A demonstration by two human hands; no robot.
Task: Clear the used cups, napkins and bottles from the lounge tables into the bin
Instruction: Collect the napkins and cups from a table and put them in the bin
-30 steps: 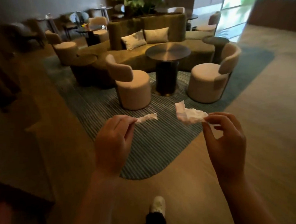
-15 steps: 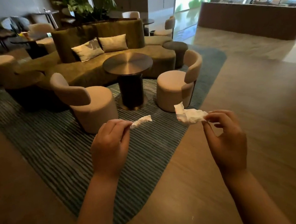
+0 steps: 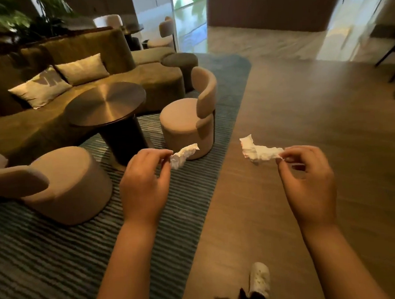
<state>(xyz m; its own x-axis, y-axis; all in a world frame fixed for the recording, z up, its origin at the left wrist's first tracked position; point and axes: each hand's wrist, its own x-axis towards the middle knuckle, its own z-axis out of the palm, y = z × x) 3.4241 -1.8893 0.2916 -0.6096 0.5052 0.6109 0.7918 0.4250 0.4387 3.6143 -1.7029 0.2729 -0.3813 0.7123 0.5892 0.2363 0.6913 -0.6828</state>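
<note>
The left napkin point(image 3: 183, 155) and the right napkin point(image 3: 259, 152) are showing plain white, and the shoe point(image 3: 258, 278) is showing white too. The rug point(image 3: 48, 262) is carrying thin stripes of dark blue-grey and lighter grey, while the floor point(image 3: 305, 110) beside it is showing brown wood grain. The sofa point(image 3: 160, 80) is appearing olive green, with one plain cream cushion point(image 3: 83, 69) and one cream cushion with a grey pattern point(image 3: 40, 88); the round counter point(image 3: 105, 103) is shining brushed bronze over a black base, and the two chairs point(image 3: 185, 122) are looking beige.
</note>
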